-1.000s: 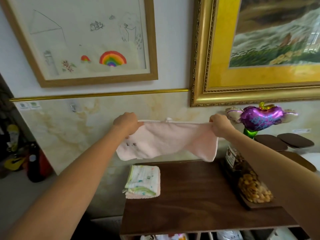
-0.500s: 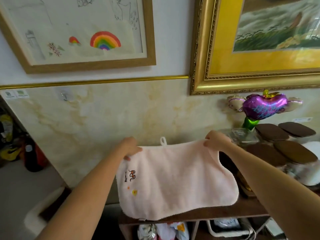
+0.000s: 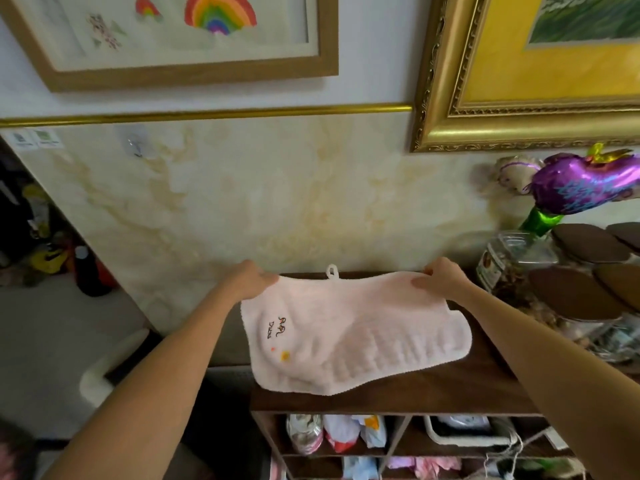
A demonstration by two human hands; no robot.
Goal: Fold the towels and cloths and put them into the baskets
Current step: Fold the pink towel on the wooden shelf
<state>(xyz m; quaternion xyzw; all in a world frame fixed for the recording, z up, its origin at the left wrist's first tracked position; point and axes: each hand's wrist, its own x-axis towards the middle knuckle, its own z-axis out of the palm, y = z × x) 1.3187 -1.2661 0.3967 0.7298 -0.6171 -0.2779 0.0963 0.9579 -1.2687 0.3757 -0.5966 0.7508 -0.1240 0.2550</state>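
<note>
My left hand and right hand pinch the pink towel's far corners; it stretches sideways between them over the wooden shelf.

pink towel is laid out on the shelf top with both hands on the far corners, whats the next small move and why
Probably bring the far edge toward the near edge to fold it in half. The pink towel lies spread on the dark shelf top, unfolded, and the left hand and right hand each pinch a far corner.
</note>
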